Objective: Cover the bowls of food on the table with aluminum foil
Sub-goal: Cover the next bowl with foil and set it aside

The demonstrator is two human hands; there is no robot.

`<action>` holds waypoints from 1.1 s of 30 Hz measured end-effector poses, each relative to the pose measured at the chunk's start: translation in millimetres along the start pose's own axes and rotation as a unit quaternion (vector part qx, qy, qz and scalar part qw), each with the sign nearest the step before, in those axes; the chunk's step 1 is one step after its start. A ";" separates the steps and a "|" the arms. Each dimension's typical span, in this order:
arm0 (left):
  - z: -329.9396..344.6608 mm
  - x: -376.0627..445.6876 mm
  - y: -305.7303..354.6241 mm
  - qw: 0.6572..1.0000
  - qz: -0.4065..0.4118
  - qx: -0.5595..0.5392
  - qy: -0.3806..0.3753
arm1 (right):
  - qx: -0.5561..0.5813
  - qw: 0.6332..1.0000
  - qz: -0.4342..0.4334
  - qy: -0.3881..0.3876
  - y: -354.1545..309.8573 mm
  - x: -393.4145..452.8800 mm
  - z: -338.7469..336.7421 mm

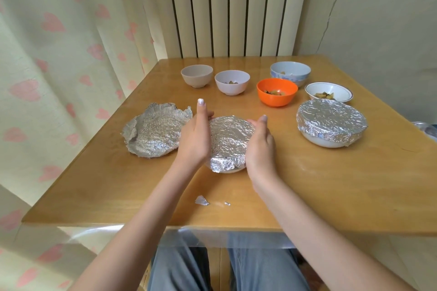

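The crinkled foil-covered white bowl [228, 143] at table centre is cupped by the left hand [195, 136] (9 o'clock side) and right hand [260, 146] (3 o'clock). Risk: thin foil could be torn by hard rim pressure.

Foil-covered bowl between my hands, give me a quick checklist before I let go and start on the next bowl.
1. Foil over the middle bowl, top fully covered: ok.
2. Foil edge folded under the rim all round: cannot tell, left hand and right hand hide the sides.
3. Spare foil sheet ready at left: ok.
4. Orange bowl still uncovered: not ok.
5. Foil scraps near the table edge: not ok.
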State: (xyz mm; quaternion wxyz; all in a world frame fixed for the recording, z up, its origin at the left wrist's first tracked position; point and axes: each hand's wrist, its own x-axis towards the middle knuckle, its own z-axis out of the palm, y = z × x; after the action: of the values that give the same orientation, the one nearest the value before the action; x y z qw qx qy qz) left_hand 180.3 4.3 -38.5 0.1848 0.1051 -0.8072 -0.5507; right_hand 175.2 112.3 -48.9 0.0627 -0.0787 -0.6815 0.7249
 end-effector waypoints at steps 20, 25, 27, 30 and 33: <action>-22.9 14.4 -4.2 0.973 0.142 0.056 -0.174 | -0.089 0.987 -0.114 0.075 2.3 -24.2 11.3; -19.3 20.2 -6.1 0.965 0.117 0.095 -0.213 | 0.036 0.992 -0.069 0.100 4.3 -25.0 17.9; -18.2 21.0 -6.1 0.965 0.118 0.115 -0.204 | 0.047 0.990 -0.071 0.108 2.5 -26.7 18.0; -17.3 21.3 -4.7 0.956 0.134 0.152 -0.212 | 0.037 0.992 -0.053 0.112 -0.9 -27.1 17.6; -16.8 21.5 -2.5 0.949 0.142 0.180 -0.215 | 0.023 0.993 -0.036 0.111 -0.3 -23.3 18.0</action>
State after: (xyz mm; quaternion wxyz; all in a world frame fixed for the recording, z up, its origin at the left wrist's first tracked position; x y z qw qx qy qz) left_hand 167.7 -18.9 -31.4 0.0611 -0.1007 -0.9199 -0.3741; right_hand 194.5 90.2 -46.8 0.1657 -0.1322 -0.6557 0.7247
